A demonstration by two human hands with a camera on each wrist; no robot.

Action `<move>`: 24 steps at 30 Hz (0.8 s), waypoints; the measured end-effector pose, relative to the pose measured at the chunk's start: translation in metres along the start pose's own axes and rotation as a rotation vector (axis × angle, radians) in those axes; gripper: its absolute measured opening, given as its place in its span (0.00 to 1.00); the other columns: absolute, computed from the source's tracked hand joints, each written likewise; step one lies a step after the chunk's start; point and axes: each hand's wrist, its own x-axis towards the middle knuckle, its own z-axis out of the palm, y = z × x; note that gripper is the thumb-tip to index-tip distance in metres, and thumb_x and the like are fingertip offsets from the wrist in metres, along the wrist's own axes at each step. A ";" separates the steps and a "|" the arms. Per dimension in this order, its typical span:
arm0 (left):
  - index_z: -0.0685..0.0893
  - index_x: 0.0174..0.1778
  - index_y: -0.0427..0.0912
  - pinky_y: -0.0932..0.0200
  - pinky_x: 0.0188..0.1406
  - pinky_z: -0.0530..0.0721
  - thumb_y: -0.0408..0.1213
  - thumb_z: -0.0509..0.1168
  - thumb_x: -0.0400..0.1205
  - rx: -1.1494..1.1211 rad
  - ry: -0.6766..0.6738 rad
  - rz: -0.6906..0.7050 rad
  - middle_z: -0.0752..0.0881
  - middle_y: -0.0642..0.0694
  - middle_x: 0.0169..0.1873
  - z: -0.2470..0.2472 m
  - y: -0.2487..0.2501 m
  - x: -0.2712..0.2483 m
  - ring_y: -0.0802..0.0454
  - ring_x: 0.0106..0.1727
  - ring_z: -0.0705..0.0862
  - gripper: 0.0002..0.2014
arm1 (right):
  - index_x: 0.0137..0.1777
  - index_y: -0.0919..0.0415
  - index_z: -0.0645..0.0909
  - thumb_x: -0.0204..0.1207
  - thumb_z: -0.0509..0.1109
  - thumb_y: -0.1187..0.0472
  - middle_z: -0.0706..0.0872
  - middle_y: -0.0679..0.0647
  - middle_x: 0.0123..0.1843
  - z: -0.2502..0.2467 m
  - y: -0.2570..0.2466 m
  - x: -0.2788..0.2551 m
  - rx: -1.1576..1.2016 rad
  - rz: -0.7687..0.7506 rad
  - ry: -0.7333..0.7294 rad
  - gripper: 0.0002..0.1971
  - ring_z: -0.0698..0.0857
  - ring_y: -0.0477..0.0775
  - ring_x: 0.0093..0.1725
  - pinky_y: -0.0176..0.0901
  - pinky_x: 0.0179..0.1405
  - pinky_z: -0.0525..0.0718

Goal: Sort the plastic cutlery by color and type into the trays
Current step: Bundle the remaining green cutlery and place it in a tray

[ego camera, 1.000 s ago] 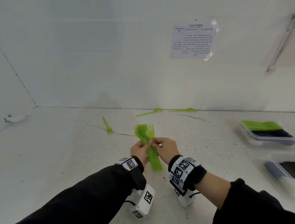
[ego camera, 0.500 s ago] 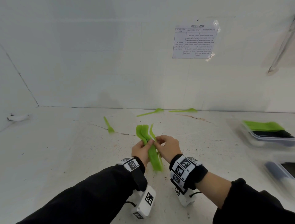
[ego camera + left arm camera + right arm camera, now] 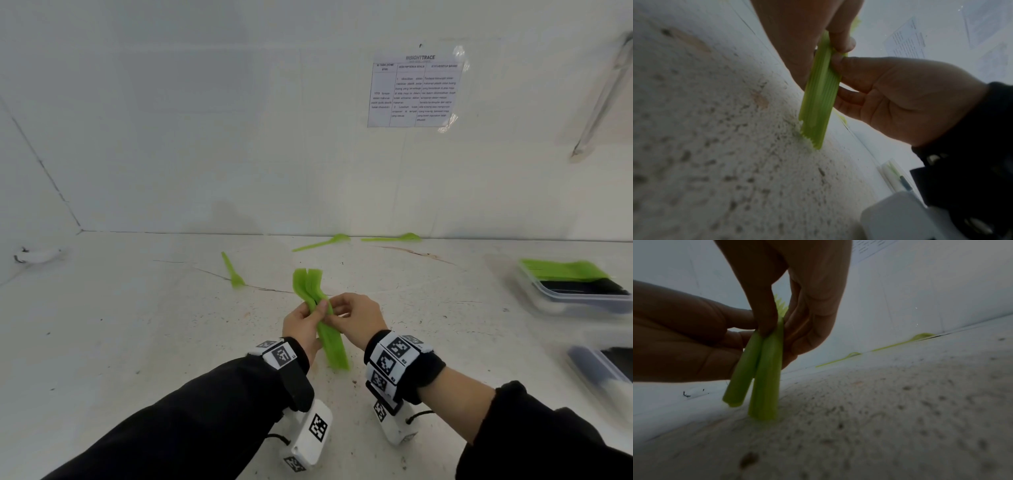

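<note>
A bundle of several green plastic forks (image 3: pixel 320 315) stands nearly upright at the table's middle, handle ends down on the tabletop (image 3: pixel 813 139) (image 3: pixel 762 402). My left hand (image 3: pixel 301 325) grips the bundle from the left, thumb across the stems (image 3: pixel 842 42). My right hand (image 3: pixel 356 318) pinches the same bundle from the right, with its fingers (image 3: pixel 766 318) on the handles. In the right wrist view the handles split into two groups. Two green spoons (image 3: pixel 322 242) (image 3: pixel 394 237) lie by the back wall, and one green fork (image 3: pixel 233 270) lies to the left.
A clear tray (image 3: pixel 575 291) at the right holds green cutlery over black cutlery. A second tray (image 3: pixel 603 373) with dark pieces sits nearer at the right edge. A printed sheet (image 3: pixel 414 90) hangs on the back wall. A white scrap (image 3: pixel 37 255) lies far left.
The fork heads, fanned out one second ago, have come together into a tighter bundle. Both hands stayed in place, shifting their fingers on the stems.
</note>
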 end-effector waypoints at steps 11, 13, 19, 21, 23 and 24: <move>0.85 0.50 0.39 0.51 0.40 0.86 0.33 0.62 0.83 0.015 0.007 0.004 0.88 0.40 0.44 0.001 -0.002 0.002 0.48 0.43 0.87 0.06 | 0.55 0.58 0.85 0.71 0.76 0.60 0.89 0.54 0.44 -0.001 0.007 0.007 0.072 0.052 -0.007 0.12 0.88 0.54 0.49 0.52 0.55 0.87; 0.85 0.49 0.40 0.51 0.40 0.85 0.34 0.62 0.84 0.006 -0.006 -0.023 0.88 0.40 0.46 0.001 0.000 0.002 0.48 0.45 0.86 0.06 | 0.52 0.55 0.84 0.71 0.76 0.60 0.90 0.56 0.45 -0.001 0.008 0.009 0.101 0.069 -0.036 0.10 0.89 0.55 0.49 0.54 0.56 0.87; 0.84 0.54 0.38 0.50 0.40 0.85 0.35 0.62 0.84 -0.005 -0.035 -0.060 0.87 0.38 0.49 -0.001 0.003 0.003 0.47 0.47 0.86 0.08 | 0.57 0.59 0.83 0.74 0.73 0.62 0.86 0.50 0.37 -0.005 0.005 0.010 0.097 0.044 -0.128 0.12 0.88 0.55 0.48 0.53 0.55 0.87; 0.83 0.57 0.36 0.51 0.39 0.85 0.35 0.62 0.84 0.000 -0.043 -0.066 0.87 0.38 0.49 -0.002 0.004 0.002 0.47 0.46 0.86 0.10 | 0.60 0.61 0.82 0.74 0.73 0.62 0.88 0.54 0.41 -0.006 0.004 0.011 0.091 0.055 -0.157 0.14 0.89 0.57 0.49 0.53 0.55 0.87; 0.83 0.58 0.36 0.51 0.38 0.86 0.35 0.62 0.84 0.016 -0.041 -0.067 0.88 0.38 0.50 -0.002 0.004 0.003 0.47 0.46 0.86 0.11 | 0.57 0.59 0.83 0.73 0.74 0.60 0.89 0.55 0.44 -0.007 0.005 0.012 0.059 0.061 -0.154 0.13 0.89 0.55 0.49 0.51 0.55 0.87; 0.83 0.58 0.36 0.51 0.39 0.86 0.34 0.62 0.84 0.018 -0.032 -0.061 0.88 0.38 0.50 -0.003 0.003 0.003 0.46 0.47 0.87 0.10 | 0.56 0.58 0.84 0.72 0.74 0.58 0.90 0.55 0.45 -0.007 0.006 0.013 0.036 0.060 -0.128 0.13 0.89 0.53 0.48 0.48 0.55 0.87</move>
